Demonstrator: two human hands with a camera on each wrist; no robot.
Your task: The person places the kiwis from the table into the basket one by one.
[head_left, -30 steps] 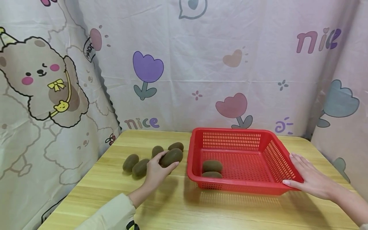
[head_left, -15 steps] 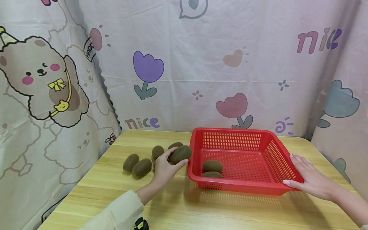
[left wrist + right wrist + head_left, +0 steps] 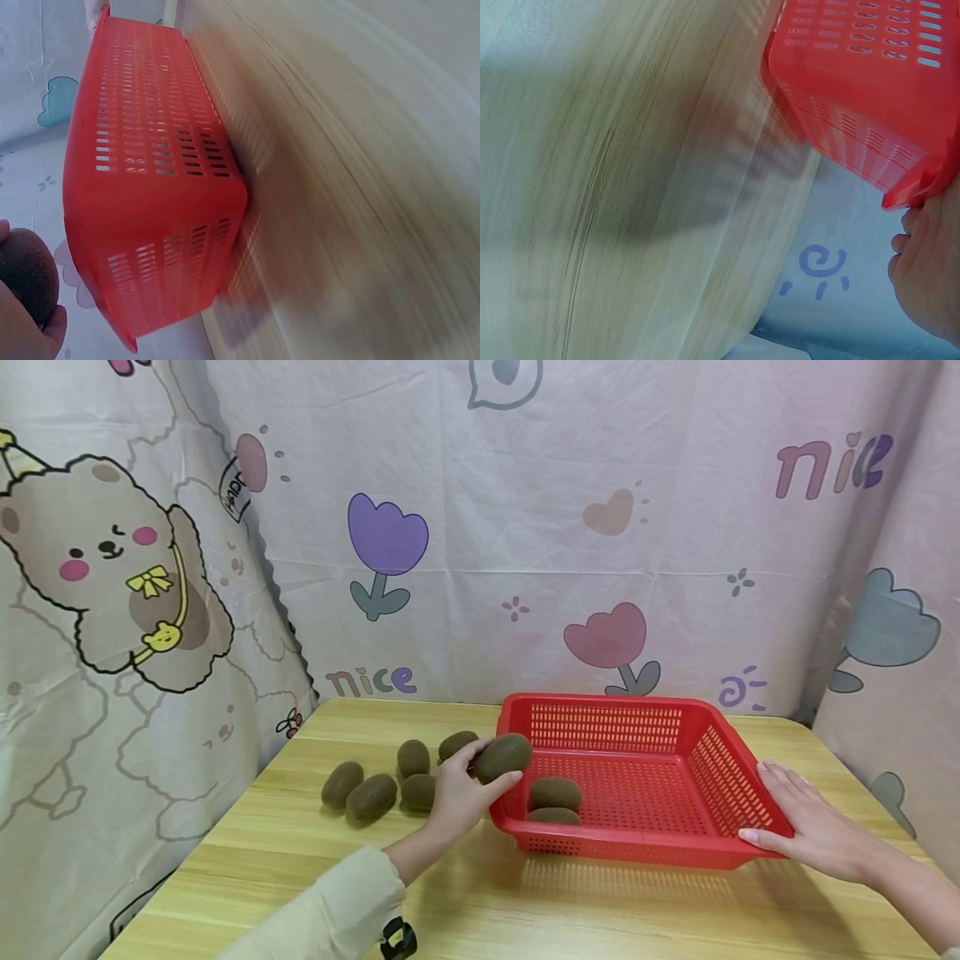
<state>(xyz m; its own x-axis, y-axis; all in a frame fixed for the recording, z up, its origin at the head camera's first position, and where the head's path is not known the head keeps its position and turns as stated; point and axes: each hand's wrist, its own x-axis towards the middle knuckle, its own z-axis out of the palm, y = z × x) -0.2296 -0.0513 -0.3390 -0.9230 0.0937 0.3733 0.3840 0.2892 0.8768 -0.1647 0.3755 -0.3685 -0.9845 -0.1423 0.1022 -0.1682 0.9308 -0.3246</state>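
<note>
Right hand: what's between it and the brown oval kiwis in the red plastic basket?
Bare perforated floor, then the basket's right wall, in the head view.

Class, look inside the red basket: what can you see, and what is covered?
In the red basket, two kiwis lie near the front left corner. The front wall covers the lower part of the nearer kiwi and the nearest strip of floor.

I see room for a hand above the middle of the red basket [image 3: 622, 835]. Its raised rim is in the way, with the right hand [image 3: 813, 827] on one side. Two kiwis [image 3: 555, 793] fill the near left corner. Five other kiwis [image 3: 372, 797] crowd the table's [image 3: 465, 902] left. The left hand [image 3: 461, 789] and its kiwi [image 3: 504, 758] block the left rim, maybe above it; I can't quite tell.
</note>
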